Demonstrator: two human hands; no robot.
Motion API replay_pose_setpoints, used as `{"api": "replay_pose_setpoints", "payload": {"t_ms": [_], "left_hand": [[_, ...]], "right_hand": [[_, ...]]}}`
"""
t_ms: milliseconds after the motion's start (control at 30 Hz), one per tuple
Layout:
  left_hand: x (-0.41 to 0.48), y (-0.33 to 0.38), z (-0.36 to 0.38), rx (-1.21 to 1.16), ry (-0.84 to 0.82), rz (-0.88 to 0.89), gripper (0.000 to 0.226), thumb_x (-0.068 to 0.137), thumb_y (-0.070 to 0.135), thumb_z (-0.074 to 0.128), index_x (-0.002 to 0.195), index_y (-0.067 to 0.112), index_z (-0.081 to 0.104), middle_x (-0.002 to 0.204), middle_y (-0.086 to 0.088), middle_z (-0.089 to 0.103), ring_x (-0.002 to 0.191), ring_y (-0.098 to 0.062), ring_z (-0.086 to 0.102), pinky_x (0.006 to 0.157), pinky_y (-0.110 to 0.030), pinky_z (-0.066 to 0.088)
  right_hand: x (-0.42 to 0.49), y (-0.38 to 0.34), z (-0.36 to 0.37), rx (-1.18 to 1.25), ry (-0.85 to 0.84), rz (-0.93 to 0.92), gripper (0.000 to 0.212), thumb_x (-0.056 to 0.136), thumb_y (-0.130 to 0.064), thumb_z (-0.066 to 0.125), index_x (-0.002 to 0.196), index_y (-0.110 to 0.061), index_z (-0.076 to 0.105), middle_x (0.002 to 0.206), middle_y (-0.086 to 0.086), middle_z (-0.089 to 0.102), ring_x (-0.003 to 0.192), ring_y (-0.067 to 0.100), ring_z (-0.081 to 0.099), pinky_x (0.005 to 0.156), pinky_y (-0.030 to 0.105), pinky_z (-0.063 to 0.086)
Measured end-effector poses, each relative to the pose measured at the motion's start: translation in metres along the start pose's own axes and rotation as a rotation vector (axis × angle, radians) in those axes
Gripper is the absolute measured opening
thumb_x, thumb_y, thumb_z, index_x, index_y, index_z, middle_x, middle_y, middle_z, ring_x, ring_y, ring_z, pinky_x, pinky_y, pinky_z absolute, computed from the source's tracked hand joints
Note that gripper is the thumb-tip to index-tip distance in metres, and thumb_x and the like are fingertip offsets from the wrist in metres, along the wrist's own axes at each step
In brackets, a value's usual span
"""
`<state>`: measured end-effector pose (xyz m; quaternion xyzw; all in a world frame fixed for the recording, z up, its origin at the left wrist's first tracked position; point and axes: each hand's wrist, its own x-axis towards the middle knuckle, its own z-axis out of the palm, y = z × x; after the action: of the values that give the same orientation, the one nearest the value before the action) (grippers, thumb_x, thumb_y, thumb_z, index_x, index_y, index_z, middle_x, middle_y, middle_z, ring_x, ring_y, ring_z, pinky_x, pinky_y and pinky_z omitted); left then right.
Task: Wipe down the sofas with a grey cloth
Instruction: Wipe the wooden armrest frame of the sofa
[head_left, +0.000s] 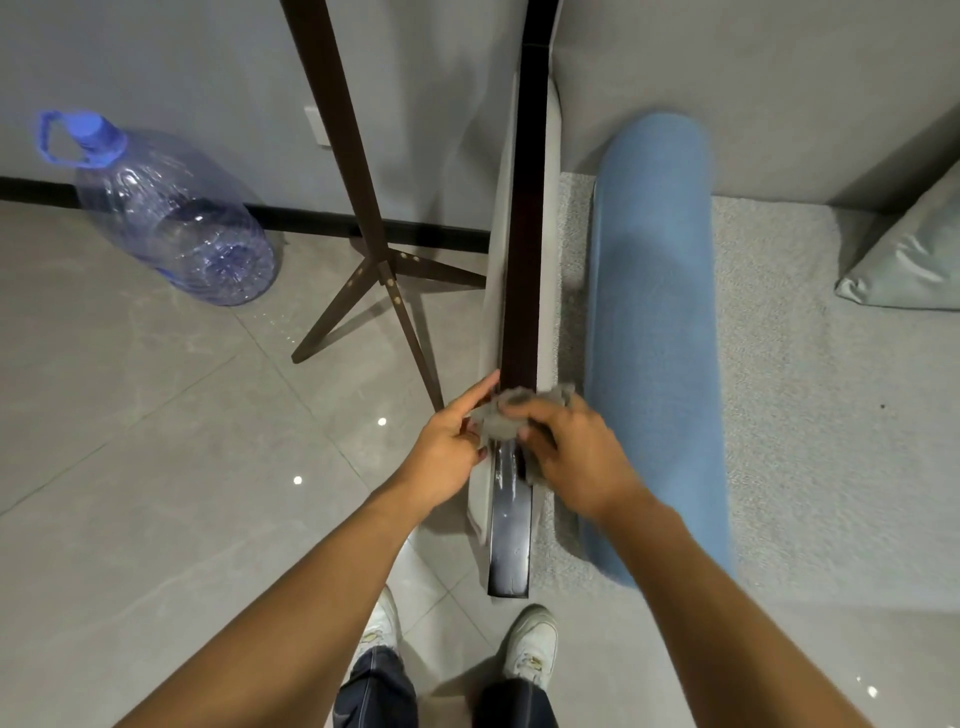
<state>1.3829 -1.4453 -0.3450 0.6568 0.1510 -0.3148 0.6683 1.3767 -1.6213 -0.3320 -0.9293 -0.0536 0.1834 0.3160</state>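
Both forearms reach out from the bottom of the view, white sneakers (532, 644) on the tile floor (156, 467) below. Left hand (447, 447) and right hand (571, 452) are both pinched onto the grey cloth (506, 415), which is bunched up on the sofa's dark glossy armrest (522, 260), fingers curled into the fabric. Right beside the armrest lies a blue bolster (654, 312) on the grey seat (805, 389). Off to the left: a big clear water bottle (171, 218) by the wall, and a dark wooden stand (363, 249) closer in.
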Motion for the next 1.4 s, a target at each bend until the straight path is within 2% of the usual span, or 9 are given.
{"api": "replay_pose_setpoints", "payload": {"t_ms": [167,300,467,633,733,867,1000,1167,1400], "left_hand": [[-0.007,0.0,-0.004,0.093,-0.046,0.02,0.08,0.101,-0.018,0.03,0.152,0.043,0.04,0.159,0.013,0.037,0.148,-0.012,0.036,0.1,-0.016,0.05],[-0.004,0.002,-0.009,0.068,-0.054,-0.022,0.075,0.104,-0.012,0.034,0.145,0.05,0.045,0.148,0.012,0.05,0.139,-0.011,0.048,0.105,-0.043,0.052],[-0.004,-0.001,-0.009,0.054,-0.06,-0.02,0.076,0.103,-0.013,0.036,0.147,0.048,0.044,0.138,0.019,0.055,0.117,0.008,0.058,0.109,-0.041,0.049],[-0.006,-0.01,-0.005,0.106,-0.079,0.013,0.066,0.11,0.007,0.037,0.145,0.062,0.039,0.16,0.01,0.037,0.138,-0.007,0.044,0.108,-0.038,0.05],[-0.009,-0.011,-0.003,0.124,-0.054,0.035,0.055,0.111,0.021,0.041,0.146,0.064,0.037,0.151,0.009,0.046,0.123,-0.004,0.055,0.104,-0.029,0.05],[-0.013,-0.017,-0.002,0.128,-0.052,0.038,0.052,0.11,0.027,0.044,0.145,0.064,0.037,0.16,0.005,0.038,0.139,-0.011,0.049,0.113,-0.045,0.046],[-0.017,-0.022,0.002,0.174,-0.015,0.067,0.054,0.11,0.026,0.044,0.143,0.067,0.032,0.153,0.011,0.038,0.091,0.023,0.057,0.098,-0.03,0.055],[-0.016,-0.025,0.003,0.217,0.0,0.07,0.054,0.11,0.028,0.045,0.145,0.067,0.031,0.155,0.01,0.038,0.084,0.02,0.058,0.084,-0.021,0.054],[-0.019,-0.026,0.008,0.218,0.028,0.087,0.057,0.109,0.031,0.044,0.131,0.081,0.03,0.163,0.006,0.035,0.149,-0.017,0.036,0.118,-0.05,0.041]], "right_hand": [[-0.053,0.006,0.012,0.051,-0.106,-0.051,0.04,0.1,-0.03,0.053,0.128,-0.058,0.048,0.124,-0.003,0.052,0.108,0.022,0.06,0.093,0.044,0.054],[-0.001,0.003,0.002,-0.018,0.057,-0.031,0.038,0.099,-0.028,0.055,0.127,-0.053,0.054,0.123,0.004,0.053,0.104,0.029,0.061,0.089,0.048,0.056],[-0.042,-0.004,0.027,0.026,0.049,0.019,0.036,0.102,-0.028,0.051,0.13,-0.05,0.053,0.122,0.0,0.046,0.099,0.026,0.061,0.088,0.044,0.056],[-0.084,0.003,0.032,0.08,-0.067,-0.046,0.039,0.1,-0.033,0.052,0.129,-0.058,0.048,0.124,-0.004,0.051,0.106,0.021,0.062,0.09,0.042,0.056],[-0.046,0.005,0.023,0.02,0.009,-0.053,0.035,0.098,-0.034,0.052,0.127,-0.054,0.054,0.123,0.004,0.055,0.105,0.026,0.062,0.089,0.044,0.056],[-0.058,-0.003,0.033,0.059,0.066,0.004,0.038,0.098,-0.022,0.056,0.126,-0.047,0.058,0.118,0.0,0.051,0.095,0.022,0.061,0.085,0.038,0.056],[-0.133,-0.007,0.046,0.12,-0.094,-0.025,0.043,0.099,-0.025,0.054,0.131,-0.053,0.052,0.112,-0.011,0.044,0.085,0.007,0.06,0.081,0.024,0.054],[-0.109,-0.002,0.037,0.017,-0.121,-0.078,0.042,0.099,-0.031,0.053,0.131,-0.058,0.049,0.117,-0.013,0.043,0.094,0.013,0.063,0.087,0.03,0.056],[-0.119,-0.006,0.048,0.122,-0.062,-0.018,0.037,0.101,-0.027,0.052,0.13,-0.049,0.055,0.117,-0.006,0.047,0.087,0.009,0.062,0.084,0.025,0.056]]}}
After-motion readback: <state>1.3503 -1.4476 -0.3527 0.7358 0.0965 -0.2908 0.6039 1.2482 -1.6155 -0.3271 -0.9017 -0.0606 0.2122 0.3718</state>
